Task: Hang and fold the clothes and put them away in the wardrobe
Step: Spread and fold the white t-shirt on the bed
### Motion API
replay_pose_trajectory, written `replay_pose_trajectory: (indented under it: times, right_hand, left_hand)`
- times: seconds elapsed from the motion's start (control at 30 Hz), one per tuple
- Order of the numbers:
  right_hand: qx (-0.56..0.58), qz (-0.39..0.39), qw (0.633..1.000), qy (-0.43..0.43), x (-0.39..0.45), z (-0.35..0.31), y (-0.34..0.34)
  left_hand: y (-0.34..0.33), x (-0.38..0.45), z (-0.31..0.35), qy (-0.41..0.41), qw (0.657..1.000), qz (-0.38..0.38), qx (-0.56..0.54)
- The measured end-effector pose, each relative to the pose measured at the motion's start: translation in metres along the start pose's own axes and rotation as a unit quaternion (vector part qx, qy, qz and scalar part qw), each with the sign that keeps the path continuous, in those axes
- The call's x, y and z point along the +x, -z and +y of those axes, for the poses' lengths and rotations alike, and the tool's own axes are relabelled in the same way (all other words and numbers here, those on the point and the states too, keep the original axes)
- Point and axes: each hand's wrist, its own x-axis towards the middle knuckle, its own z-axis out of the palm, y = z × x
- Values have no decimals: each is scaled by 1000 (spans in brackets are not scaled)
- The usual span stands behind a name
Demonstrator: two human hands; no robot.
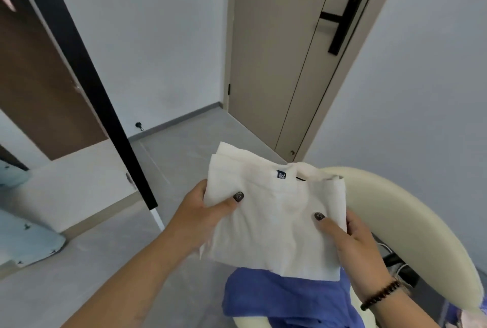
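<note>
A folded white garment [276, 211] with a small blue neck label is held flat in front of me, above the floor. My left hand [203, 211] grips its left edge, thumb on top. On the right edge, my right hand [347, 243] grips it with the thumb pressed on the cloth; a dark bead bracelet is on that wrist. Below the garment a blue garment [284, 298] lies draped over the seat of a cream chair [411, 225]. At the far left a brown wardrobe door [39, 82] with a black edge stands open.
A beige room door [284, 64] with a black handle is shut straight ahead. Grey floor tiles spread between me and the door. A pale blue object [29, 238] lies low at the left. Cables hang behind the chair at the right.
</note>
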Motion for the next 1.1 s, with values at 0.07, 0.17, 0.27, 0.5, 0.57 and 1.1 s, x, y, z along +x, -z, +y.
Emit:
replay_pose_trajectory:
  times: [0.07,0.17,0.27,0.5,0.57,1.1]
  right_hand:
    - [10,-3,1000,23,-7,-35,-17]
    - [8,0,999,54,-20,-75,-42]
    - [4,4,996,89,-32,-106,-67]
    - [21,-38,990,133,-62,-160,-130]
    - [29,-64,988,136,-67,-172,-149]
    - [41,-242,927,284,-51,-292,-324]
  left_hand:
    - [19,-12,34,-19,1000,14,3]
    - [51,-29,73,-49,998,25,7]
    - [84,-48,103,-81,996,42,8]
    - [163,-91,147,-151,983,93,44]
    - [183,-101,158,-160,980,109,50]
    - [332,-105,255,-213,916,317,120]
